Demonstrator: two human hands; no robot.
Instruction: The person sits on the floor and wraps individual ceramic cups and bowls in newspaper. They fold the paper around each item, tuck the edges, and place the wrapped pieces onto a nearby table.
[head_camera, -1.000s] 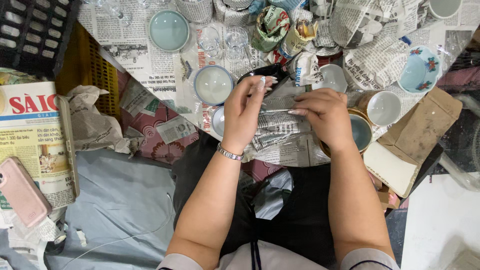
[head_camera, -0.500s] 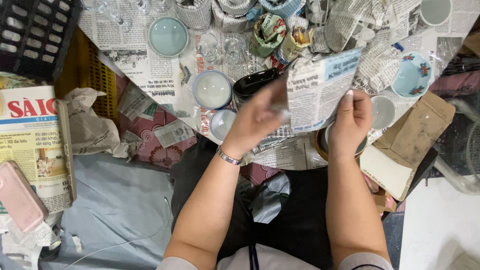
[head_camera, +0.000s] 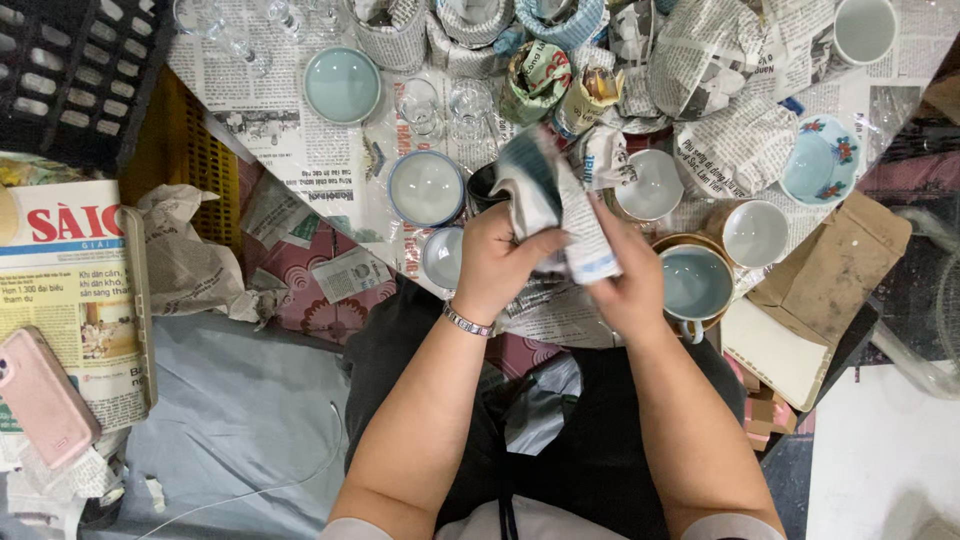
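Note:
Both of my hands hold a piece of newspaper (head_camera: 558, 205) bunched up between them, above my lap. My left hand (head_camera: 500, 262), with a metal bracelet on the wrist, grips the paper from the left. My right hand (head_camera: 628, 285) presses it from the right and below. Whatever sits inside the paper is hidden. A small pale bowl (head_camera: 443, 257) lies just left of my left hand, and a blue cup with a gold rim (head_camera: 697, 283) stands right beside my right hand.
Newspaper sheets cover the surface ahead, with a pale blue dish (head_camera: 342, 85), a blue-rimmed bowl (head_camera: 426, 188), white cups (head_camera: 755, 233), a flowered blue bowl (head_camera: 820, 160), clear glasses (head_camera: 417, 100) and several paper-wrapped bundles (head_camera: 735, 150). A pink phone (head_camera: 42, 395) and a black crate (head_camera: 70, 70) lie left; a cardboard piece (head_camera: 825, 270) lies right.
The flat sheet I held spread out half a second ago is now crumpled between my hands, which have closed together around it.

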